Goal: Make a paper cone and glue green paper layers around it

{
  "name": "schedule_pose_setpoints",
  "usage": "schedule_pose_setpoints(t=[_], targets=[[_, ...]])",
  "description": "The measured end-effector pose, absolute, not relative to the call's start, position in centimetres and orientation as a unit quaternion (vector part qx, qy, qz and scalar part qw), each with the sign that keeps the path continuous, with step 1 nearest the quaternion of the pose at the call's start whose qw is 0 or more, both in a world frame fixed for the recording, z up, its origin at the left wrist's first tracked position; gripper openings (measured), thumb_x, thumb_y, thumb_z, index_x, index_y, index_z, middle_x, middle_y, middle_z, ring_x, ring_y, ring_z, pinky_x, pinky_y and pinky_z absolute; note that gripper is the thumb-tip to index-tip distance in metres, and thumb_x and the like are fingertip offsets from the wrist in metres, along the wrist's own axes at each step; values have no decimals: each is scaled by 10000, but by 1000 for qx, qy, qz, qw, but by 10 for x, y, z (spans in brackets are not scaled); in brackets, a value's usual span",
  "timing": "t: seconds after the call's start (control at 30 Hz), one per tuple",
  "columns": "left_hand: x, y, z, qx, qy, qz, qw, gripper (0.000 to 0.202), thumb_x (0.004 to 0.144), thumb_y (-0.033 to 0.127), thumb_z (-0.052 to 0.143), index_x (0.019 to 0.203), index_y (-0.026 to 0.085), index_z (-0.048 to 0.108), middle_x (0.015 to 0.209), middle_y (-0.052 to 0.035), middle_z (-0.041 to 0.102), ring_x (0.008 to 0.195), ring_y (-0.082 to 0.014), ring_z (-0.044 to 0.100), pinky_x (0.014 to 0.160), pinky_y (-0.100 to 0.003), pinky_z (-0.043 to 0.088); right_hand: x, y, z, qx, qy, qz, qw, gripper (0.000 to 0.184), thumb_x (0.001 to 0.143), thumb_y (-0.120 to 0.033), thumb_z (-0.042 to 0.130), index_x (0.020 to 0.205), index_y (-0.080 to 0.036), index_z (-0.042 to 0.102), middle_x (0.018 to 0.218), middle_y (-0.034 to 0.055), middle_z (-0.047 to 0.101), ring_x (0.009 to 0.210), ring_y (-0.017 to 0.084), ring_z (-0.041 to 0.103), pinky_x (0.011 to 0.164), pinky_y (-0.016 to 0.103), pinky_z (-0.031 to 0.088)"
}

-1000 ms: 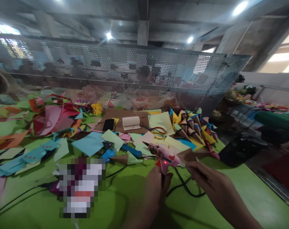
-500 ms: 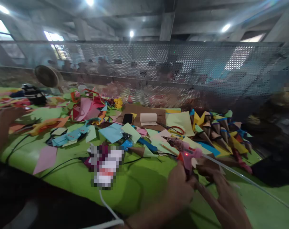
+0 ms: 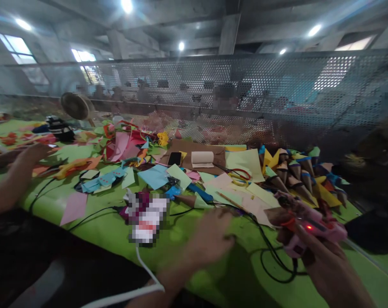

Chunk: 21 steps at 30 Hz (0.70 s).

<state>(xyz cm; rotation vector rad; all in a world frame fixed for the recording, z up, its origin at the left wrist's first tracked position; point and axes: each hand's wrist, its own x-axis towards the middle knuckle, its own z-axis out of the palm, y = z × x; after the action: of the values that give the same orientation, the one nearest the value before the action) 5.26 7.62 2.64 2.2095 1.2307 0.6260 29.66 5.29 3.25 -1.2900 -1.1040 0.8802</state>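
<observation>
The pink glue gun (image 3: 310, 226), its red lamp lit, sits in my right hand (image 3: 328, 267) alone. Half a second ago both hands met on it, my left on the grip. Now the gun has passed across and swung off to the right, so it is carried one-handed. My right fingers are closed tight round the gun's handle, nozzle pointing away and to the left.

My left hand (image 3: 210, 237) has come off and hovers low to the left of the gun. Its fingers are loosely half-open, holding nothing that I can make out through the blur, just over the green table cover (image 3: 94, 224).

The gun's black cord (image 3: 272, 259) loops on the cover just below and left of the gun. Brown paper cones (image 3: 296, 173) stand beyond the gun, and red-handled scissors (image 3: 237, 173) lie beyond it and further left. Well to the left of the gun, a co-worker's hand (image 3: 33, 152) rests among paper scraps.
</observation>
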Motion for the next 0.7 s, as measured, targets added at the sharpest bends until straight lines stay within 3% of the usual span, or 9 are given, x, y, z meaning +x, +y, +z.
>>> schedule_pose_setpoints(t=[0.1,0.2,0.37,0.53,0.7], targets=[[7,108,23,786,569,201,136,615,790,104,529,1390,209,454,1438,-97,510,1314,-293,448,1097,-467,334,313,52,35,-536,-400,428,608,352,605,-516,831,768,-225,720,611,26,628,477,143,505,363,225,395],[-19,133,10,777,613,128,70,601,786,81,492,1377,183,458,1457,-118,496,1340,-317,422,1072,-515,335,322,51,33,-554,-387,445,588,400,569,-531,844,739,-198,701,516,7,559,442,122,428,337,208,317],[-22,150,-7,781,617,75,54,547,761,71,515,1293,200,517,1320,-130,608,1267,-327,498,1021,-516,351,318,48,20,-604,-450,467,464,456,674,-603,748,793,-163,727,552,12,564,507,133,463,430,233,347],[-21,152,-6,765,634,96,59,388,769,73,509,1134,189,571,1175,-132,663,1143,-333,571,970,-491,371,299,43,9,-657,-474,488,325,464,673,-624,686,763,-173,751,559,16,578,556,174,517,483,265,362],[-27,150,1,747,644,141,85,366,786,102,502,1128,229,527,1148,-82,663,1107,-286,587,934,-431,403,284,43,11,-664,-505,459,306,385,688,-579,663,742,-206,738,765,60,722,801,267,644,629,304,480]])
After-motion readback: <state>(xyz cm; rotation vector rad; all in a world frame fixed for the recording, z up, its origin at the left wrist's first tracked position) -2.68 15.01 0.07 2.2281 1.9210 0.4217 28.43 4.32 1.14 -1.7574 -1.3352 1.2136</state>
